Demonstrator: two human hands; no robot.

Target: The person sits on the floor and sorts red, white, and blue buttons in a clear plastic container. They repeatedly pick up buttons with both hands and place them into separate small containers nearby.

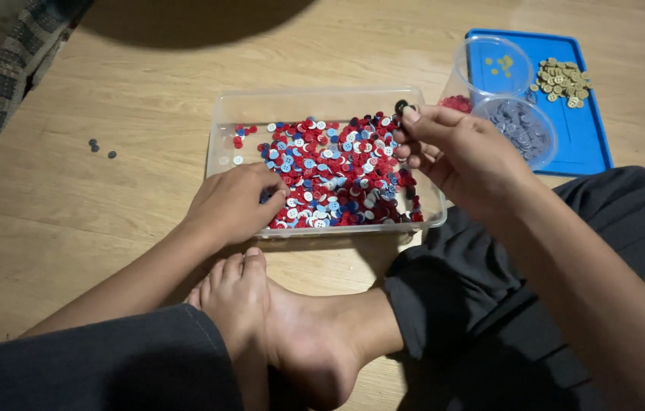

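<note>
A dark button (pixel 401 106) is pinched in the right hand (pixel 455 148) above the clear tray (pixel 322 101) of mixed buttons (pixel 337 171). The left hand (pixel 235 202) rests curled in the pile; its grip cannot be told. One colour should be picked at a time.

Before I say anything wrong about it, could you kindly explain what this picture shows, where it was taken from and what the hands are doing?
There is one picture, taken by a camera worn on a person's head and looking down at their own bare hands. The person sits on a wooden floor, with their feet tucked in front. Before them stands a clear plastic tray holding mixed buttons in red, blue, white and dark colours. The left hand rests on the tray's near edge among the buttons. The right hand pinches a dark button at its fingertips, raised above the tray. To the right lies a blue tray bearing a heap of tan buttons and clear round tubs. Three dark buttons lie loose on the floor.
</note>
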